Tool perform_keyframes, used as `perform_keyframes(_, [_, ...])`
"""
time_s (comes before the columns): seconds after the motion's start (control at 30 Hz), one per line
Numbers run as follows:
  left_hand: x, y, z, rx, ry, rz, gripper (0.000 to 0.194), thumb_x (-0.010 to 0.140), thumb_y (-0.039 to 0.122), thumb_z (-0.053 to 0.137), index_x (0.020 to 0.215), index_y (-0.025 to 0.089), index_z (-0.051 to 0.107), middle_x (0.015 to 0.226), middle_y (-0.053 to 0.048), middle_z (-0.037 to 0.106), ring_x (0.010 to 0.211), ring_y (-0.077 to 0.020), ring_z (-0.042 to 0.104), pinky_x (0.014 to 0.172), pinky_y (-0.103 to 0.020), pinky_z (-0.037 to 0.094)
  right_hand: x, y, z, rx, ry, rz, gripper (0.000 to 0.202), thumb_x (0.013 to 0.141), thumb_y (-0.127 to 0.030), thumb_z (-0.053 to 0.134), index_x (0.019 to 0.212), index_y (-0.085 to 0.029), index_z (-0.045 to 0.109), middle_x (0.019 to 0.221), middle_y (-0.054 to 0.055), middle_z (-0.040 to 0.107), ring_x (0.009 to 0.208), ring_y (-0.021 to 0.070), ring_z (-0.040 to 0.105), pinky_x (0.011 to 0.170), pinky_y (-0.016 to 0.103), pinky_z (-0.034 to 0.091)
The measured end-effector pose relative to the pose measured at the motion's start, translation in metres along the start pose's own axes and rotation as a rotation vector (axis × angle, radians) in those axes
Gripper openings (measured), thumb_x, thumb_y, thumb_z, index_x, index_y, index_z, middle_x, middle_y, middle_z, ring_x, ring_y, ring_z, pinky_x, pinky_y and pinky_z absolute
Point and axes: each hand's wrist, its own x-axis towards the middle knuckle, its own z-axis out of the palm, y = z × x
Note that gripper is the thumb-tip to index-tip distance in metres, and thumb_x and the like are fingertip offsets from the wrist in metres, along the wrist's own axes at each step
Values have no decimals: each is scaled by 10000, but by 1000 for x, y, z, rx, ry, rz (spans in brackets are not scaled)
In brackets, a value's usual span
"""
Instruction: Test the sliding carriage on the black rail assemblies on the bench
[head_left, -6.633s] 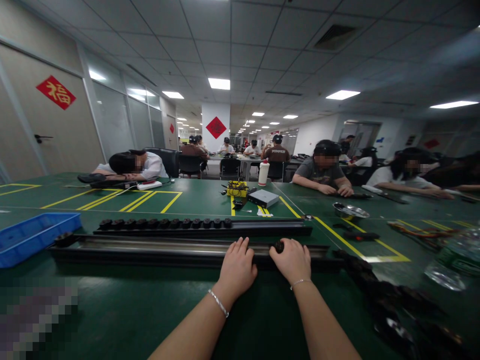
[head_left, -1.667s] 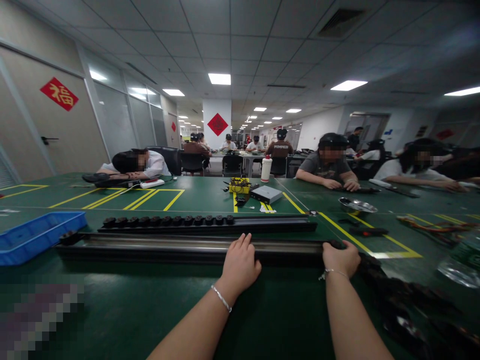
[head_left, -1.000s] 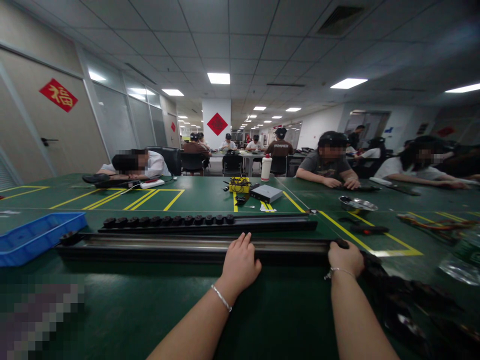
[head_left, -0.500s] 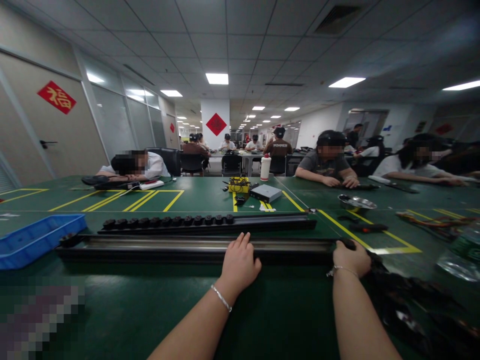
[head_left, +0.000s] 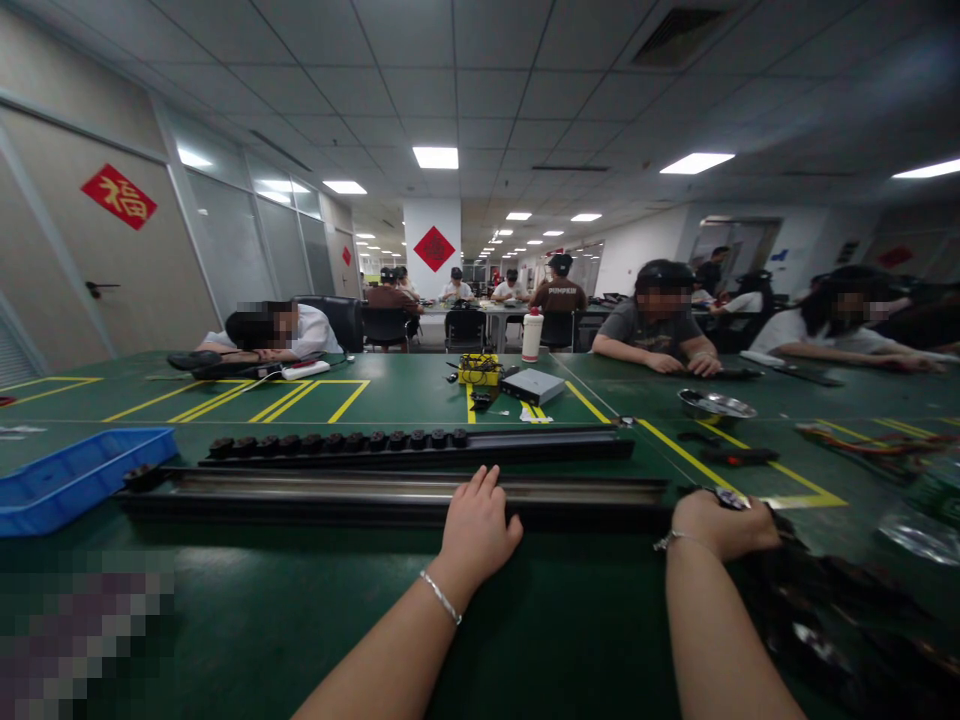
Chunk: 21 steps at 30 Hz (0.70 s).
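A long black rail [head_left: 300,508] with a pale metal channel lies across the table in front of me. My left hand [head_left: 480,520] rests on its middle, fingers stretched out over the channel and thumb apart at the near side. Just past the rail's right end, my right hand [head_left: 720,525] is closed around a small black part [head_left: 730,497] with a shiny face; its exact kind is hidden by my fingers. Behind lies a second black rail [head_left: 547,443], with a row of several black round knob-like pieces [head_left: 337,441] along its left part.
A blue tray [head_left: 82,480] stands at the left. Dark parts [head_left: 832,610] lie heaped at the right, near a plastic bottle [head_left: 926,515]. Farther back are a metal bowl [head_left: 716,405], a grey box [head_left: 532,385] and a yellow box [head_left: 478,369]. People sit across the table.
My right hand has shifted slightly right, away from the rail's end, and turned, showing the part's shiny face. My left hand stays in place on the rail.
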Motion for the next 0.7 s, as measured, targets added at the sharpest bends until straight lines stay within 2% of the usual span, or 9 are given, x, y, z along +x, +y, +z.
perform_keyframes(0.03, [0,0,0,3,3,2,288,790,337,518,992,155,612,1378,-116,448,1297,-248,352,1015,-413,325,-2,-5,-2,3,58,99,508,756,-178,402,1247,-59,348,1279,254,266,1249,369,313,1067,459,256])
perform_keyframes(0.07, [0,0,0,7,4,3,287,789,337,518,989,155,613,1377,-116,450,1296,-248,355,1013,-411,327,-4,-9,-4,11,81,137,501,766,-206,415,1246,-68,367,1290,246,286,1244,349,343,1065,422,281])
perform_keyframes(0.17, [0,1,0,15,3,0,281,787,336,516,980,155,615,1375,-114,453,1292,-246,362,1010,-408,332,-10,-19,-9,32,72,169,527,781,-264,430,1266,-67,372,1337,255,274,1233,325,386,1043,377,329])
perform_keyframes(0.27, [0,1,-1,23,-1,3,287,791,340,511,975,148,617,1371,-120,457,1289,-250,366,1010,-409,333,-13,-22,-10,3,34,198,532,789,-312,425,1273,-92,394,1382,256,225,1212,358,405,1025,438,338])
perform_keyframes(0.43, [0,0,1,21,-7,6,294,801,351,501,985,150,612,1378,-117,449,1295,-251,356,1013,-409,328,-14,-25,-11,-49,-1,250,548,780,-359,425,1274,-122,434,1435,248,159,1273,446,268,1025,552,257])
perform_keyframes(0.6, [0,-1,2,14,9,16,279,800,346,512,978,154,609,1380,-117,447,1296,-254,353,1016,-415,325,-27,-36,-15,-78,-108,153,599,766,-376,438,1320,-148,413,1488,209,74,1319,454,151,997,588,269])
perform_keyframes(0.7, [0,0,0,5,28,9,286,814,341,502,1011,157,598,1360,-110,472,1285,-247,371,1012,-409,334,-43,-45,-16,-148,-122,-39,595,785,-344,399,1336,-118,397,1485,218,137,1334,420,143,1010,605,226])
